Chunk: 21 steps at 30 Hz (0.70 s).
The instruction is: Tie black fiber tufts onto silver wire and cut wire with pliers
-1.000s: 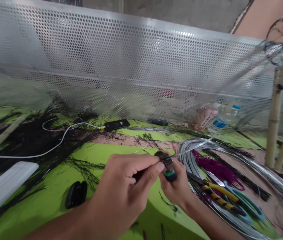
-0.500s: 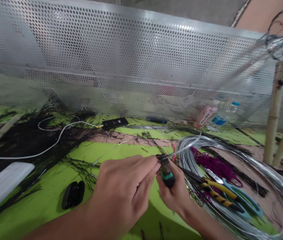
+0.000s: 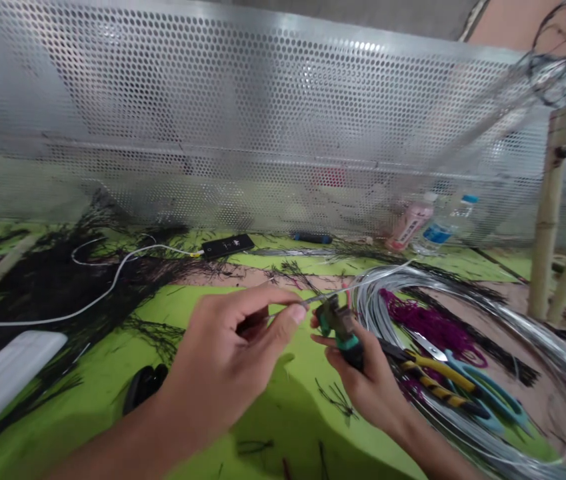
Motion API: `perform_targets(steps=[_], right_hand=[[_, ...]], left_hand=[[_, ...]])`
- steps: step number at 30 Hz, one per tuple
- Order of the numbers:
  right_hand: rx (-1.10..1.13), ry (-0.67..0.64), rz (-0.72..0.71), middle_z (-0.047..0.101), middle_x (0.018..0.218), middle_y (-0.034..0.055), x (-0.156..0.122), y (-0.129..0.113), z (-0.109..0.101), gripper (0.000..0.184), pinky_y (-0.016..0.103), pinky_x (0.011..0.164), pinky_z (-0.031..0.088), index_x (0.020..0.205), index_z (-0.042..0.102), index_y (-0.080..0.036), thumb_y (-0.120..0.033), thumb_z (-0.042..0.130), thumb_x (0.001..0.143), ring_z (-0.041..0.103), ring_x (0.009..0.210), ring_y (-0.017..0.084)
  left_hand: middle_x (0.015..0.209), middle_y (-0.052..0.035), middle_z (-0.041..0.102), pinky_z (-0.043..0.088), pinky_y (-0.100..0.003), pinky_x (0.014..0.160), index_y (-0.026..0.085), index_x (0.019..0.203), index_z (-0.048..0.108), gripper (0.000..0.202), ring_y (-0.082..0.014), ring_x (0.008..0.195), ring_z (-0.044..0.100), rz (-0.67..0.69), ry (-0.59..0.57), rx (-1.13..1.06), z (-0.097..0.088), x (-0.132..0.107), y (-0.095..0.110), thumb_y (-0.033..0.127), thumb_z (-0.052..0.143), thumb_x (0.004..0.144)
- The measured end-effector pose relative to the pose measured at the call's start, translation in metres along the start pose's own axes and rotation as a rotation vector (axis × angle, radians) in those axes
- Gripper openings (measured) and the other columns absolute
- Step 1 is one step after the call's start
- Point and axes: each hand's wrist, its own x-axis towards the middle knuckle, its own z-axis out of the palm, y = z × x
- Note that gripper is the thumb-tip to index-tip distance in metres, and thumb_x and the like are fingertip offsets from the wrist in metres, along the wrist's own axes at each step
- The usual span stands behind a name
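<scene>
My left hand (image 3: 243, 347) pinches a thin silver wire (image 3: 333, 293) between thumb and forefinger. From the pinch the wire slants up to the right, over the near part of a large wire coil (image 3: 377, 300). Dark material seems wrapped round the wire close to my fingertips. My right hand (image 3: 363, 373) is closed round a pair of pliers (image 3: 345, 333) with black and green handles. The pliers' jaws sit just below the wire, and I cannot tell whether they touch it.
Yellow-black pliers (image 3: 437, 380) and blue-handled scissors (image 3: 503, 393) lie inside the coil beside purple cord (image 3: 433, 327). Two bottles (image 3: 437, 230), a phone (image 3: 227, 245) and a perforated metal panel (image 3: 263, 120) are at the back. A black case (image 3: 143, 387) and white bar (image 3: 10, 373) lie left.
The pliers have come off the wire by my left fingertips and moved slightly down and right. My left hand has turned, showing its thumb and the pinched wire.
</scene>
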Motion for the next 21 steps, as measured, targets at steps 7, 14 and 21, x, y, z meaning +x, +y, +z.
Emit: perform_targets(steps=[7, 14, 21], right_hand=[[-0.080, -0.043, 0.122, 0.075, 0.107, 0.0096, -0.022, 0.001, -0.020, 0.036, 0.036, 0.076, 0.062, 0.124, 0.064, -0.020, -0.030, 0.062, 0.089, 0.072, 0.090, 0.025], [-0.077, -0.018, 0.078, 0.072, 0.108, 0.0055, -0.032, -0.005, -0.006, 0.038, 0.037, 0.079, 0.060, 0.126, 0.062, -0.029, -0.022, 0.055, 0.089, 0.072, 0.091, 0.024], [0.022, 0.035, 0.101, 0.070, 0.121, 0.0097, -0.047, -0.002, 0.010, 0.047, 0.037, 0.085, 0.061, 0.136, 0.053, -0.026, -0.018, 0.055, 0.090, 0.072, 0.100, 0.024]], left_hand=[[0.054, 0.0071, 0.037, 0.021, -0.021, 0.040, 0.020, 0.093, 0.076, 0.022, -0.0081, 0.047, 0.029, -0.195, -0.164, -0.169, -0.003, 0.003, -0.005, 0.036, 0.060, 0.095], [0.061, 0.0054, 0.058, 0.030, -0.018, 0.045, 0.022, 0.089, 0.073, 0.018, -0.0078, 0.051, 0.045, -0.052, -0.144, -0.005, 0.006, 0.001, 0.001, 0.027, 0.057, 0.097], [0.055, 0.0063, 0.053, 0.027, -0.016, 0.040, 0.020, 0.077, 0.072, 0.022, -0.0064, 0.047, 0.039, -0.111, -0.162, -0.135, 0.015, -0.002, 0.002, 0.025, 0.059, 0.095]])
